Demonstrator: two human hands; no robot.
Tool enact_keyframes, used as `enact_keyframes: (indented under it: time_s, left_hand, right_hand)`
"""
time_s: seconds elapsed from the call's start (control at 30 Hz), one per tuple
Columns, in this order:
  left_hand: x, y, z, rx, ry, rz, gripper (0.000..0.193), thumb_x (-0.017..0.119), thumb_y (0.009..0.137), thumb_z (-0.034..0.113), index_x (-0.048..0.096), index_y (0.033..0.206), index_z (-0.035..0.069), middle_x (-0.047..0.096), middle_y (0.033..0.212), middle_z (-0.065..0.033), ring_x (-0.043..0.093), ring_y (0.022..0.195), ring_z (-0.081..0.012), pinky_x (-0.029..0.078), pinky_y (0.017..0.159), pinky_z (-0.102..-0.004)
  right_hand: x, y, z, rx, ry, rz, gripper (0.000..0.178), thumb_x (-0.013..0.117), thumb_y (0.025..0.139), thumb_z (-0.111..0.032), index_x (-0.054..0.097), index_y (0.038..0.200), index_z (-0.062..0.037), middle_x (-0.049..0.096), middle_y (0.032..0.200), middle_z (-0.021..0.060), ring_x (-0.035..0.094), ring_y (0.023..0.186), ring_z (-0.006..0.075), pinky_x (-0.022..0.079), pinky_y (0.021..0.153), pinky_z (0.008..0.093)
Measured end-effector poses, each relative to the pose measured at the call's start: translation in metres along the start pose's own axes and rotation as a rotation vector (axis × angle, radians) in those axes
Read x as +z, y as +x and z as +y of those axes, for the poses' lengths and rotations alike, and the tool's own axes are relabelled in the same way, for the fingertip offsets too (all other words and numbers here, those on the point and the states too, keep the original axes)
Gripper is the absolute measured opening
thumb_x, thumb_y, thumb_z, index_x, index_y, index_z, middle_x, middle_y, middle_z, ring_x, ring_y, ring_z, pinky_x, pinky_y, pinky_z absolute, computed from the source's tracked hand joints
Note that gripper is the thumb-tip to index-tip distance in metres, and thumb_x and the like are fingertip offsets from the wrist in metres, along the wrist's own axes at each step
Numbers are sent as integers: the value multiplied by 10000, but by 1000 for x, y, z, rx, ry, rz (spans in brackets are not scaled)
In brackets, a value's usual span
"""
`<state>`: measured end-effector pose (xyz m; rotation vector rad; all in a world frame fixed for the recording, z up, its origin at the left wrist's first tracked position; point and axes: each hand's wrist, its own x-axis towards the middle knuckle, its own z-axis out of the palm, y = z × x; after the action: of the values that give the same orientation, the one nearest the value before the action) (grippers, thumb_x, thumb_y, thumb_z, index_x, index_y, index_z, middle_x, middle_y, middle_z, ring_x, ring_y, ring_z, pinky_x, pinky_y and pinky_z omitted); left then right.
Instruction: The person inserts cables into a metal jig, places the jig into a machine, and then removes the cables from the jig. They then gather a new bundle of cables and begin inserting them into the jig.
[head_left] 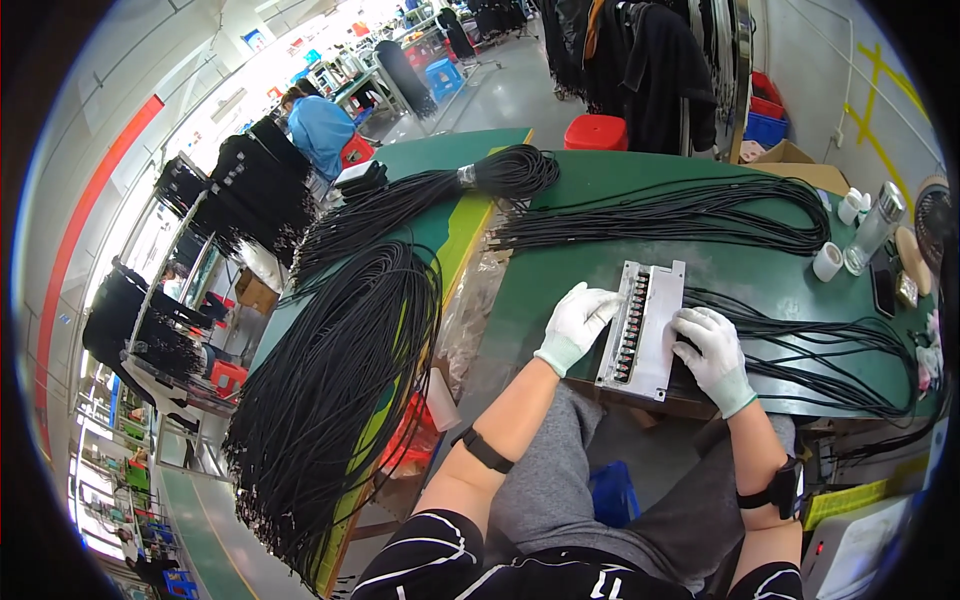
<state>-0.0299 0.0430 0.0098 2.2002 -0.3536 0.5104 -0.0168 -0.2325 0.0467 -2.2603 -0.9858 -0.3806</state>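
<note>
A silver metal fixture point(655, 335) with a slot holding a row of small connector ends point(632, 330) lies at the near edge of the green table, in front of me. My left hand point(580, 325), in a white glove, is at the fixture's left side with its fingers pressed together by the connector row. What its fingertips hold, if anything, is too small to make out. My gloved right hand point(712, 352) is curled at the fixture's right edge, close to black cables point(820, 345) running off to the right. Whatever lies between its fingers is hidden.
More black cables point(680, 220) lie behind the fixture. Tied bundles point(340, 340) cover the table at left. A glass bottle point(875, 228) and white tape roll point(828, 261) stand at right. Behind are a red stool point(596, 132) and a person in blue point(318, 130).
</note>
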Motion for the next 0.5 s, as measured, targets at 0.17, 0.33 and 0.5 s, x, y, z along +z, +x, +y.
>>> enact_keyframes:
  time_s: [0.17, 0.33, 0.5]
  left_hand:
    - [-1, -1, -2, -33, -16, -58, 225, 580, 1017, 234, 730, 1125, 107, 738, 1103, -68, 677, 1055, -221, 314, 1176, -457]
    - [-1, -1, 1, -20, -20, -49, 240, 556, 1033, 248, 728, 1117, 103, 738, 1106, -66, 677, 1054, -221, 319, 1175, -460]
    - [-3, -1, 3, -20, -30, -55, 248, 553, 1037, 248, 726, 1133, 99, 737, 1113, -67, 676, 1060, -221, 325, 1171, -465]
  right_hand:
    - [-1, -1, 1, 4, 13, -7, 365, 765, 764, -161, 700, 1100, -35, 686, 1215, 122, 586, 1194, 355, 446, 1046, 456]
    - [2, -2, 3, 3, 2, 2, 367, 765, 764, -163, 701, 1102, -36, 689, 1212, 118, 592, 1188, 353, 447, 1042, 456]
    - [2, -2, 5, 1, 3, 1, 369, 764, 763, -160, 701, 1104, -35, 691, 1209, 114, 597, 1180, 351, 450, 1038, 457]
